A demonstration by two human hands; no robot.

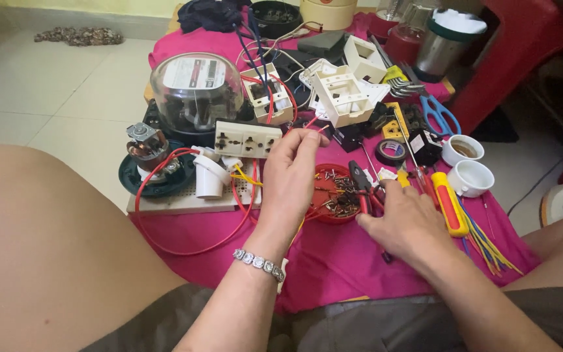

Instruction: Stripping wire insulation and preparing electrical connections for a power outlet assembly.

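At centre, on pink cloth (333,261): red bowl (333,195) filled with screws. Left hand (291,173), at bowl's 10 o'clock, fingertips pinched on red wire (310,122); right hand (405,221), at 3 o'clock — closed on red-handled pliers (361,186).

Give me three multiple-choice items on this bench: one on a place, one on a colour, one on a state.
1. Where is the red dish of screws?
A. between the two hands
B. on the floor tiles
C. on top of the glass dome

2. What colour is the cloth?
A. green
B. pink
C. white

3. What is the left hand doing?
A. lying flat on the cloth
B. gripping the scissors
C. pinching a red wire

Answers:
1. A: the dish sits between the left hand and the right hand.
2. B: pink shows all around the parts.
3. C: its fingertips close on the red wire by the socket strip.
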